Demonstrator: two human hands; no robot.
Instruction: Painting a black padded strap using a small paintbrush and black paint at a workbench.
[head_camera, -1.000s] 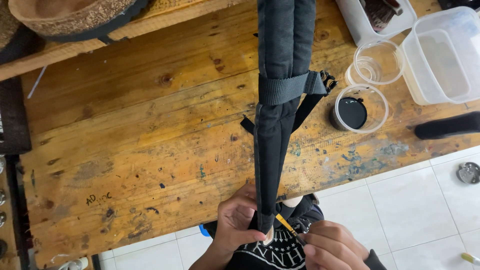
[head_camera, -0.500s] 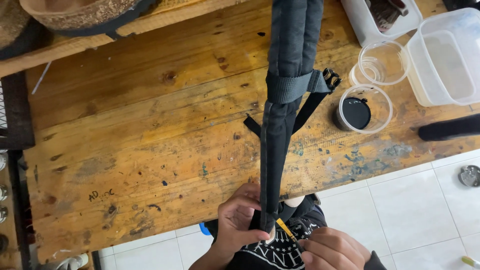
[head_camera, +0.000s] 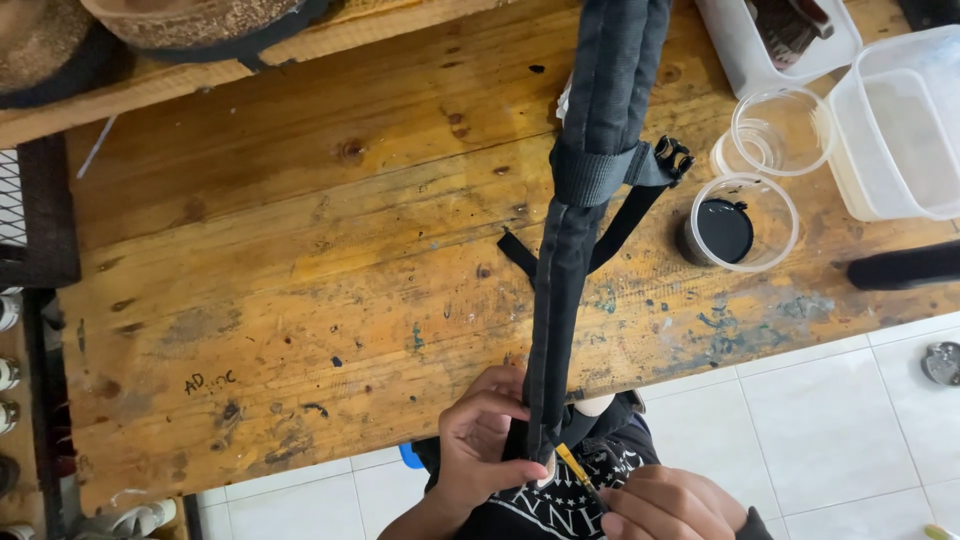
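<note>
A long black padded strap with a webbing band and plastic buckle stretches from the top of the view down toward me over a worn wooden workbench. My left hand pinches the strap's lower end between thumb and fingers. My right hand is closed around a thin yellow-handled tool whose tip touches the strap's end beside my left thumb.
Clear round plastic cups, one holding a black lid, sit right of the strap. A clear rectangular tub and a tray stand at the far right. A dark handle lies at the bench edge. White floor tiles lie below.
The view has shifted slightly. My hands keep their grip at the strap's lower end, with the yellow tool staying against it.
</note>
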